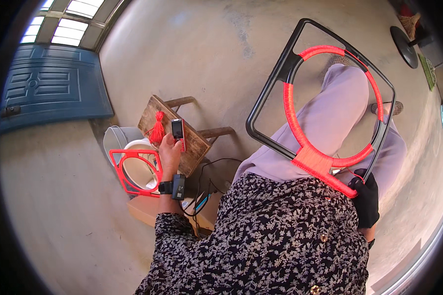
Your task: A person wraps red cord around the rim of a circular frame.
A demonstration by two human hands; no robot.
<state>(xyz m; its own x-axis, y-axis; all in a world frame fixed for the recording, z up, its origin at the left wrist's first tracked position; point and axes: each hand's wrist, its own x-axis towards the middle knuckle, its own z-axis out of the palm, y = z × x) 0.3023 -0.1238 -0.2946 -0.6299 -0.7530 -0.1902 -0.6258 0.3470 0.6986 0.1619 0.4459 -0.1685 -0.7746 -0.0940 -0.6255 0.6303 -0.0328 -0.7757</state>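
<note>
My left hand point(169, 158) reaches over a small wooden stool point(150, 117), its fingers closed round a red keypad phone point(177, 130) with a dark screen. Next to the phone, a bundle of red cord point(157, 132) lies on the stool. A black frame point(267, 101) with a ring inside rests tilted across my lap. Red cord point(289, 105) is wrapped tightly over much of the ring and along the near edge. My right hand point(366, 200), in a black glove, grips the frame's near right corner, where a thin red strand shows. Some of its fingers are hidden.
Left of the stool stand a grey bin point(112, 140) and a cream bucket point(135, 169), with a red frame point(120, 172) against it. Behind my left arm are a cardboard box point(145, 210) and a black cable point(200, 179). A blue door point(54, 83) stands far left.
</note>
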